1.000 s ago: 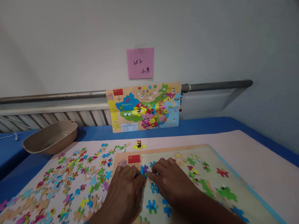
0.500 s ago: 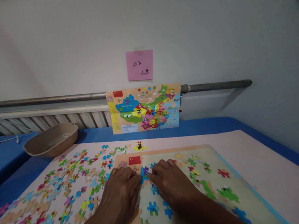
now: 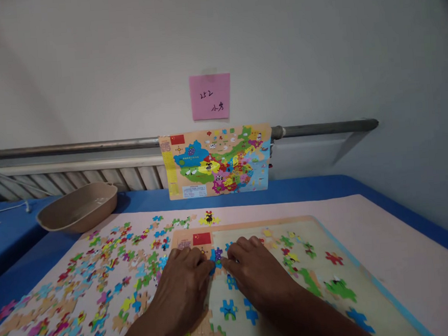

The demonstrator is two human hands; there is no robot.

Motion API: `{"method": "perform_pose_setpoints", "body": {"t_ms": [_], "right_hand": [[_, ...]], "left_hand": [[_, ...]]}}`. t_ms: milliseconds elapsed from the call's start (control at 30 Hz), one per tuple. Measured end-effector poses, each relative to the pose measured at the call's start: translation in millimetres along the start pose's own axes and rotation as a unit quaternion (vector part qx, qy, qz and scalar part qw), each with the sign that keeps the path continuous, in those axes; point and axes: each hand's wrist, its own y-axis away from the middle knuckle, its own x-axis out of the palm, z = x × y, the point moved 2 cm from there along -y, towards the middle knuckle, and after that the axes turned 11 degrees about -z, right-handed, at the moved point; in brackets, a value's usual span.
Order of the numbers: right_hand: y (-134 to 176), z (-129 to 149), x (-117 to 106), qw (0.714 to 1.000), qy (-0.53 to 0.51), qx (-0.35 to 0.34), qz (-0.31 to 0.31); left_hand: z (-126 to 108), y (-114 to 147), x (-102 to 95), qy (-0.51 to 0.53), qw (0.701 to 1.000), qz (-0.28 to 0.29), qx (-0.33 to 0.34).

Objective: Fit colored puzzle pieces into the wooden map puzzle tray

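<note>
The blue puzzle piece sits near the far left corner of the puzzle board, just below the red flag printed there, and both hands meet on it: the left hand and the right hand lie flat on the board with fingertips pressed against the piece from either side, neither closed into a fist nor lifting anything. Compared with half a second and a second ago almost nothing has shifted; the hands keep the same pinch around the same spot, with only a slight nudge of the left fingers toward the flag, which reads as a piece being seated and wiggled into its slot rather than carried. The board is a thin, pale card tray with a tan rim, matte and mostly bare, dotted with a few fitted green, red and blue pieces. Left of it, loose pieces lie scattered over the pink mat, flat, knobbed, brightly coloured. Farther off stand a beige plastic basin with rounded walls and a glossy reference map leaning against the wall pipe.
</note>
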Motion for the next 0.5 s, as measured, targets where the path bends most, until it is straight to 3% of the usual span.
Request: {"method": "perform_pose_setpoints", "body": {"t_ms": [500], "right_hand": [[0.5,-2.6,-0.7,0.998,-0.043,0.037,0.026]], "left_hand": [[-2.2,-5.7,-4.9,0.053,0.998,-0.031,-0.008]]}}
